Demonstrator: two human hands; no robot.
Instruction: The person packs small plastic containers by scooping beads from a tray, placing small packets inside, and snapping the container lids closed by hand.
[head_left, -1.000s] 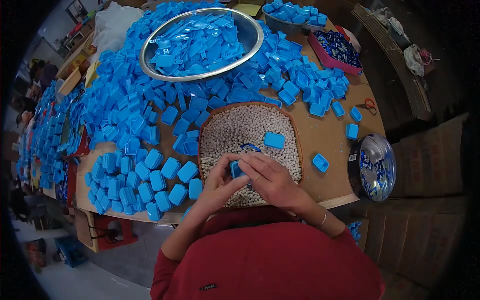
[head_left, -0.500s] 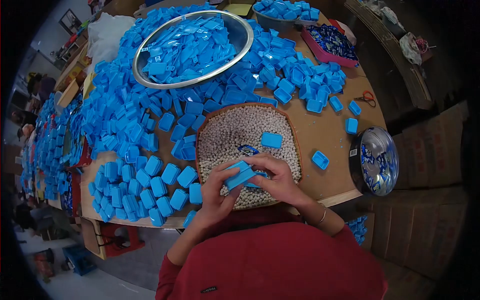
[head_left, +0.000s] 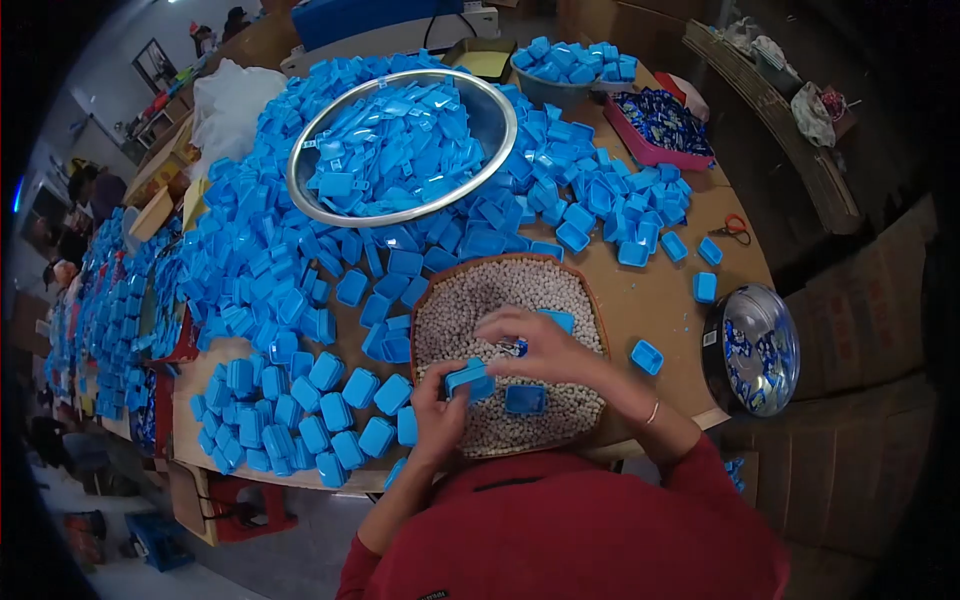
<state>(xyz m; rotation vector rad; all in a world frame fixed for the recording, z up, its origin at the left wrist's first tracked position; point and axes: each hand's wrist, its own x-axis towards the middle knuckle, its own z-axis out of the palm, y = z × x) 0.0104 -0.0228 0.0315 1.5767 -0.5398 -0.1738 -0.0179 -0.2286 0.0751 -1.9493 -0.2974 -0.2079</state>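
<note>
My left hand [head_left: 438, 415] grips a small blue box [head_left: 470, 378] over the near left part of a tray of pale beads [head_left: 545, 435]. Above the beads my right hand [head_left: 530, 340] reaches up and left, fingers slightly curled; whether they hold anything is hidden. A blue-and-dark packet [head_left: 521, 347] shows partly behind that hand. Under the right forearm lies a blue container [head_left: 525, 400] on the beads. Another blue piece [head_left: 560, 320] rests just beyond the right hand, partly covered by it.
A metal bowl [head_left: 503, 150] of flat blue pieces stands among heaped blue containers. Closed blue boxes [head_left: 325, 412] lie at left. A round tin [head_left: 775, 350] of packets, scissors [head_left: 736, 228] and a pink basket [head_left: 650, 150] are at right. People are at far left.
My right hand has left the blue box and moved up over the beads. My left hand keeps hold of the box. The view has tilted up, so the table sits lower.
</note>
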